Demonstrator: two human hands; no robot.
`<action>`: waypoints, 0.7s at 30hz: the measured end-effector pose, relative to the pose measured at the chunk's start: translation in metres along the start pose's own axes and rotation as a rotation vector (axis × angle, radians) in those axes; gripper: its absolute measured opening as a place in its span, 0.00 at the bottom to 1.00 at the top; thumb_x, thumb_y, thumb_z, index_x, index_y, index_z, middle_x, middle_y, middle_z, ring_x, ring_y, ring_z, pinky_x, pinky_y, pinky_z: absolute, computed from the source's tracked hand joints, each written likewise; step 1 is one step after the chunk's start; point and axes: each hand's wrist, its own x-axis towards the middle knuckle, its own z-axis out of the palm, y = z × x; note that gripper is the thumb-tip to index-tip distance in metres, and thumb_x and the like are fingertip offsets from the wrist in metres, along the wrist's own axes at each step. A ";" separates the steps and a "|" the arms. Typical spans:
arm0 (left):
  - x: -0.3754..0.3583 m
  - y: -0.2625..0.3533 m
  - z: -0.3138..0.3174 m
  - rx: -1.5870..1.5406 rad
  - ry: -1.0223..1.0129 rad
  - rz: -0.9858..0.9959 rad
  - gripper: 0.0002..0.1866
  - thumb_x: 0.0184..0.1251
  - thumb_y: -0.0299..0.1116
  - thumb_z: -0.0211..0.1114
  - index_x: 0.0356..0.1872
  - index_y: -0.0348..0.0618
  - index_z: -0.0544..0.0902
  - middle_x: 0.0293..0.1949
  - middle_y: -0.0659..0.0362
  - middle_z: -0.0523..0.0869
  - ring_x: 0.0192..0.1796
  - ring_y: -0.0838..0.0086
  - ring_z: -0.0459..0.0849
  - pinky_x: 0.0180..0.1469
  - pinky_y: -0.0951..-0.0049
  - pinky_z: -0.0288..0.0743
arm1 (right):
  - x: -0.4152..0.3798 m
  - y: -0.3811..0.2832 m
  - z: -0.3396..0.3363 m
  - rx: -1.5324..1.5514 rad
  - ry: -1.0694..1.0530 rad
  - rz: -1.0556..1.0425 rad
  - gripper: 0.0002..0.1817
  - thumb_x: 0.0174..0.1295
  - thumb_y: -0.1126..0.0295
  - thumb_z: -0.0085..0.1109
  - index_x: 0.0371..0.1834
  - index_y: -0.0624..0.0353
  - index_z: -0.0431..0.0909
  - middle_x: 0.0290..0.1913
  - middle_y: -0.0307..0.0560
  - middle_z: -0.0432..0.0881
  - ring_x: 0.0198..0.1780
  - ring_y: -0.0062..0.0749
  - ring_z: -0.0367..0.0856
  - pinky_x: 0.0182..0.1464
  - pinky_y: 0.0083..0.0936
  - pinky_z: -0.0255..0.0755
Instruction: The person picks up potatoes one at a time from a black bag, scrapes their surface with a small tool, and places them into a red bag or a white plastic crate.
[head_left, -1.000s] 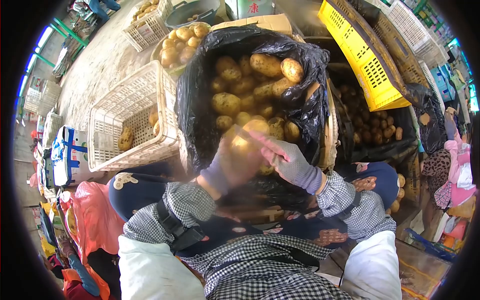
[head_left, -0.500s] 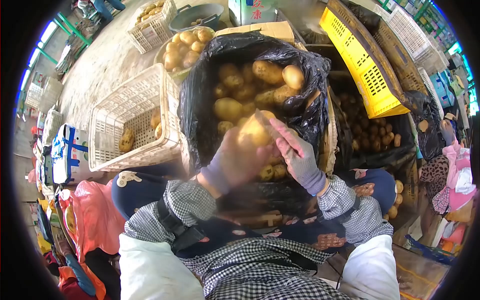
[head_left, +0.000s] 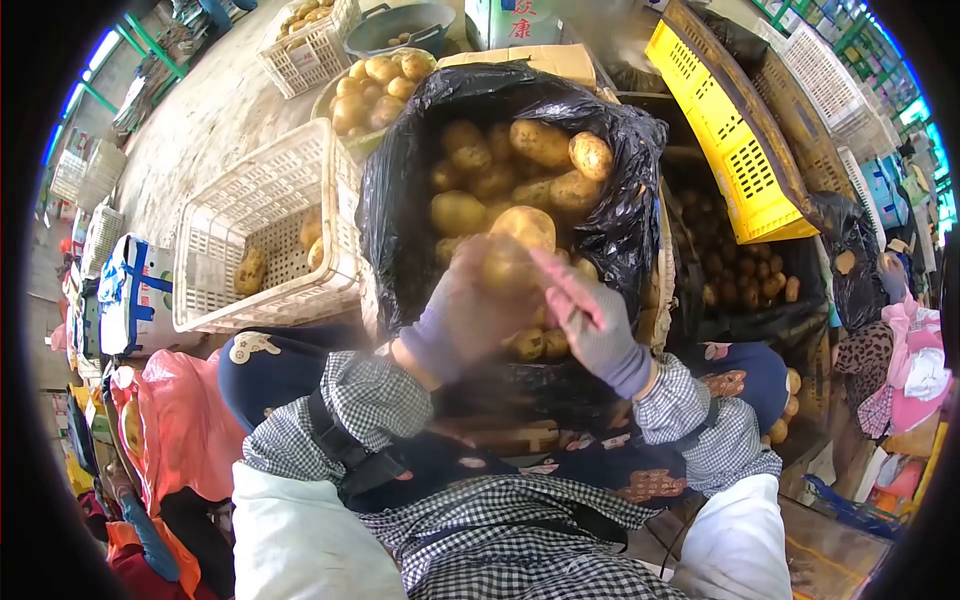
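My left hand (head_left: pixel 462 310), in a greyish-purple work glove and smeared by motion, is closed around a yellow potato (head_left: pixel 523 232). Close against its right side is my right hand (head_left: pixel 597 325), gloved with pinkish fingertips. Its fingers are long and pressed together, pointing up and left at the potato; whatever sits between them is too blurred to make out. Both hands are above a crate lined with a black plastic bag (head_left: pixel 400 160). Several potatoes (head_left: pixel 540 143) lie inside that bag, some with brown soil on the skin.
Left of the bag stands a white plastic crate (head_left: pixel 225 235) with a few potatoes. A bowl heaped with potatoes (head_left: pixel 375 90) is behind it. On the right, a yellow crate (head_left: pixel 720 130) leans beside a dark-lined bin of smaller potatoes (head_left: pixel 745 275). A blue-grey tub (head_left: pixel 400 30) stands farther back.
The potato in my left hand has turned and shifted slightly upward. My right hand's fingers have moved a little lower and away from its top. The crates stay in place.
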 end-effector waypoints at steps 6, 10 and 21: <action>-0.005 -0.002 0.006 0.041 0.097 0.003 0.24 0.71 0.50 0.57 0.61 0.48 0.75 0.58 0.55 0.81 0.59 0.62 0.79 0.65 0.50 0.69 | -0.016 0.001 0.003 -0.006 -0.154 0.143 0.21 0.70 0.80 0.48 0.66 0.67 0.72 0.57 0.46 0.83 0.38 0.26 0.79 0.49 0.25 0.75; -0.006 0.004 0.013 -0.063 0.071 -0.025 0.24 0.72 0.51 0.56 0.61 0.48 0.75 0.57 0.55 0.81 0.58 0.62 0.79 0.64 0.51 0.70 | -0.013 0.005 0.007 -0.130 -0.155 -0.101 0.21 0.71 0.79 0.49 0.67 0.66 0.72 0.58 0.48 0.82 0.36 0.24 0.78 0.47 0.23 0.75; -0.009 0.019 0.026 -0.360 0.009 -0.110 0.25 0.73 0.53 0.54 0.61 0.49 0.75 0.56 0.55 0.81 0.56 0.61 0.80 0.60 0.52 0.74 | -0.012 -0.003 0.004 -0.146 -0.159 -0.051 0.24 0.67 0.84 0.47 0.68 0.66 0.71 0.62 0.54 0.80 0.42 0.25 0.81 0.58 0.22 0.73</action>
